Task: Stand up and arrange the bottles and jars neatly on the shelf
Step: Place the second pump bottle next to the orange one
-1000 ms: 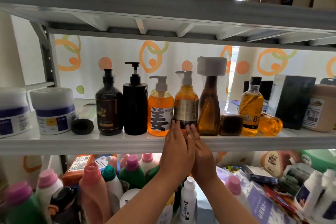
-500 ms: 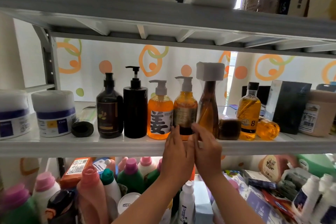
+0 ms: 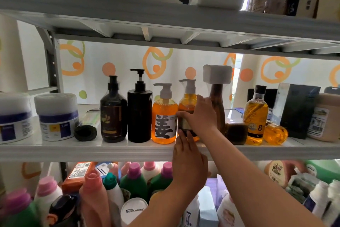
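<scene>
A row of pump bottles stands on the middle shelf (image 3: pixel 92 150): a dark brown one (image 3: pixel 112 114), a black one (image 3: pixel 139 110), an orange one with a large black character (image 3: pixel 163 118), then an amber pump bottle (image 3: pixel 186 103). My right hand (image 3: pixel 199 116) is wrapped around the amber bottle's body. My left hand (image 3: pixel 187 160) lies flat with fingers apart against the shelf's front edge, fingertips at that bottle's base. A tall brown bottle with a white block cap (image 3: pixel 217 94) stands just right of my right hand.
Two white jars (image 3: pixel 56 116) and a lying dark tube (image 3: pixel 85 132) occupy the shelf's left. To the right are a small dark jar (image 3: pixel 236 132), a yellow bottle (image 3: pixel 255 116), a lying orange bottle (image 3: pixel 276 132), a dark box (image 3: pixel 296 110). Detergent bottles crowd the shelf below.
My right hand rose from the shelf edge and closed around the amber pump bottle. My left hand stayed low at the shelf's front edge.
</scene>
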Action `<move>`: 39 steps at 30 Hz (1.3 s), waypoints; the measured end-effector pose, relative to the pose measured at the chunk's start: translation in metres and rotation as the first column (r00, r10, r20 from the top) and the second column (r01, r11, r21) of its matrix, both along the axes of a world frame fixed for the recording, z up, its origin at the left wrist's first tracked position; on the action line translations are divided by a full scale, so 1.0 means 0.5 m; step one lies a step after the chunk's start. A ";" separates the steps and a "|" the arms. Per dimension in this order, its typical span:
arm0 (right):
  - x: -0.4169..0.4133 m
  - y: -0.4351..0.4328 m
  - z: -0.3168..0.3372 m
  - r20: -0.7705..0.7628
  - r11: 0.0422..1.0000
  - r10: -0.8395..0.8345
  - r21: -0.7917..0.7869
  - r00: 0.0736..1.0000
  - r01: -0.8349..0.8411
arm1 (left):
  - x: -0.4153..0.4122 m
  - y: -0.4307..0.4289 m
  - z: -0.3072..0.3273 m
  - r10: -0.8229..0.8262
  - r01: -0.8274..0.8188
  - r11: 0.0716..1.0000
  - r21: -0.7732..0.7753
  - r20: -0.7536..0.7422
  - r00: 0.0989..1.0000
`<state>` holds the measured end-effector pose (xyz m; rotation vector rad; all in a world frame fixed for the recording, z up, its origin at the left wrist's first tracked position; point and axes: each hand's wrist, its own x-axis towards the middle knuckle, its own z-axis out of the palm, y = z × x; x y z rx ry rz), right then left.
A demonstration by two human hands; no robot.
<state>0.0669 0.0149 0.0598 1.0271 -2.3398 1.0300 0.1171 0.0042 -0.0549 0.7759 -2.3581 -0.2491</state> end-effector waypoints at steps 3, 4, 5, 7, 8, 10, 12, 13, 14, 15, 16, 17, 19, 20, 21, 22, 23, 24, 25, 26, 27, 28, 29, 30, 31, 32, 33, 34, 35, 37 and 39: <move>-0.016 0.000 0.012 0.003 0.999 0.018 0.038 1.000 -0.018 | 0.019 -0.001 0.004 -0.036 0.036 0.999 0.001 -0.087 0.996; -0.019 0.000 0.019 0.016 0.998 0.021 0.054 1.000 -0.022 | 0.025 -0.006 0.003 -0.073 0.074 0.997 0.018 -0.060 0.996; -0.021 -0.001 0.026 0.028 0.997 0.018 0.073 0.999 -0.020 | 0.029 -0.013 -0.002 -0.107 0.108 0.994 0.010 -0.053 0.993; -0.020 -0.006 0.039 0.031 0.995 -0.007 0.098 0.999 0.004 | 0.038 -0.019 -0.002 -0.133 0.131 0.991 -0.031 -0.085 0.987; -0.020 -0.009 0.043 0.027 0.995 -0.019 0.095 0.999 0.017 | 0.042 -0.018 0.002 -0.131 0.129 0.991 -0.029 -0.114 0.985; -0.020 -0.013 0.048 0.041 0.998 -0.014 0.064 0.999 0.012 | 0.052 -0.016 0.012 -0.154 0.157 0.988 0.007 -0.151 0.976; -0.024 -0.009 0.051 0.125 0.999 0.040 0.003 0.991 -0.041 | 0.061 -0.013 0.020 -0.224 0.241 0.970 0.037 -0.254 0.941; -0.027 -0.005 0.053 0.177 0.997 0.080 -0.036 0.981 -0.075 | 0.061 -0.012 0.022 -0.248 0.281 0.957 0.070 -0.302 0.920; -0.030 -0.001 0.055 0.220 0.992 0.118 -0.071 0.968 -0.105 | 0.064 -0.010 0.024 -0.259 0.320 0.937 0.137 -0.339 0.904; -0.031 0.003 0.055 0.244 0.988 0.147 -0.091 0.959 -0.128 | 0.067 -0.009 0.030 -0.250 0.341 0.918 0.200 -0.374 0.893; -0.032 0.005 0.055 0.250 0.986 0.160 -0.094 0.955 -0.140 | 0.068 -0.009 0.034 -0.238 0.359 0.902 0.241 -0.417 0.877; -0.032 0.005 0.054 0.240 0.987 0.156 -0.085 0.958 -0.139 | 0.064 -0.010 0.038 -0.234 0.387 0.883 0.266 -0.466 0.853; -0.029 0.001 0.055 0.185 0.992 0.110 -0.085 0.977 -0.095 | 0.055 -0.009 0.047 -0.228 0.440 0.830 0.343 -0.511 0.829; -0.028 -0.001 0.058 0.150 0.992 0.078 -0.114 0.986 -0.061 | 0.051 -0.010 0.048 -0.219 0.447 0.805 0.390 -0.504 0.835; -0.027 -0.004 0.061 0.117 0.988 0.047 -0.151 0.992 -0.029 | 0.048 -0.010 0.047 -0.219 0.447 0.789 0.422 -0.487 0.846; -0.027 -0.008 0.065 0.090 0.984 0.021 -0.176 0.996 -0.004 | 0.048 -0.009 0.050 -0.219 0.435 0.783 0.444 -0.459 0.861; -0.026 -0.012 0.068 0.072 0.985 0.000 -0.174 0.997 0.013 | 0.047 -0.009 0.050 -0.219 0.423 0.785 0.452 -0.437 0.872; -0.025 -0.018 0.070 0.063 0.987 -0.019 -0.155 0.998 0.028 | 0.047 -0.010 0.051 -0.218 0.417 0.784 0.459 -0.425 0.878; -0.022 -0.023 0.070 0.057 0.990 -0.036 -0.135 0.998 0.044 | 0.047 -0.010 0.051 -0.225 0.422 0.782 0.459 -0.423 0.878; -0.019 -0.028 0.068 0.054 0.991 -0.052 -0.124 0.997 0.058 | 0.050 -0.011 0.052 -0.235 0.429 0.777 0.460 -0.421 0.876; -0.016 -0.031 0.066 0.049 0.989 -0.066 -0.127 0.997 0.071 | 0.054 -0.012 0.055 -0.244 0.435 0.776 0.456 -0.418 0.875; -0.015 -0.032 0.064 0.044 0.987 -0.072 -0.142 0.996 0.078 | 0.057 -0.014 0.056 -0.249 0.438 0.777 0.452 -0.418 0.874; -0.016 -0.032 0.064 0.047 0.984 -0.066 -0.164 0.997 0.073 | 0.061 -0.018 0.056 -0.255 0.444 0.781 0.440 -0.424 0.869; -0.018 -0.031 0.065 0.063 0.981 -0.045 -0.185 0.997 0.056 | 0.067 -0.022 0.057 -0.259 0.453 0.783 0.426 -0.439 0.860; -0.020 -0.028 0.067 0.084 0.979 -0.014 -0.202 0.996 0.031 | 0.072 -0.026 0.058 -0.262 0.464 0.786 0.409 -0.459 0.849; -0.023 -0.025 0.070 0.110 0.976 0.020 -0.218 0.994 0.004 | 0.077 -0.029 0.060 -0.255 0.468 0.789 0.398 -0.481 0.839; -0.025 -0.022 0.073 0.138 0.971 0.054 -0.240 0.989 -0.019 | 0.080 -0.033 0.061 -0.234 0.462 0.794 0.395 -0.504 0.831; -0.026 -0.018 0.075 0.169 0.964 0.086 -0.263 0.982 -0.039 | 0.080 -0.037 0.063 -0.203 0.452 0.797 0.401 -0.527 0.825; -0.028 -0.014 0.078 0.199 0.956 0.118 -0.286 0.973 -0.057 | 0.079 -0.039 0.063 -0.175 0.441 0.798 0.411 -0.542 0.822; -0.032 -0.009 0.082 0.236 0.950 0.173 -0.298 0.956 -0.098 | 0.072 -0.037 0.063 -0.158 0.425 0.800 0.424 -0.534 0.831; -0.037 -0.007 0.085 0.251 0.949 0.211 -0.284 0.945 -0.137 | 0.063 -0.031 0.060 -0.179 0.405 0.819 0.406 -0.490 0.853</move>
